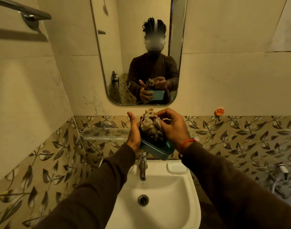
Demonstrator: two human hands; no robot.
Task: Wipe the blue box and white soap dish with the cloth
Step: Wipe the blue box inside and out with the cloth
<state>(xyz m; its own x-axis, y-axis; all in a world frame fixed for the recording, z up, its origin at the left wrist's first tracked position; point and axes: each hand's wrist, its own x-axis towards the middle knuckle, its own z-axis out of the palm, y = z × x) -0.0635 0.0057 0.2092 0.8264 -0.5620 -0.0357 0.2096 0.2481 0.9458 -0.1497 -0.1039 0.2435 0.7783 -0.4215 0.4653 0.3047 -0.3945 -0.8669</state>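
The person is standing at the sink (187, 187) and is holding the blue box (155, 148) up in the air above the tap (142, 164), tilted toward the mirror (138, 52). The left hand (133, 131) is cupping the box by its side wall, thumb pointing up, while the right hand (172, 126) is pinching the bunched cloth (150, 128) and pressing it into the box. The box looks like light, stiff plastic, maybe slippery if wet, so holding it by the rim seems safest; the cloth is soft and crumples easily. The white soap dish (177, 168) is resting on the sink ledge, just beside the tap. I cannot read any label or writing.
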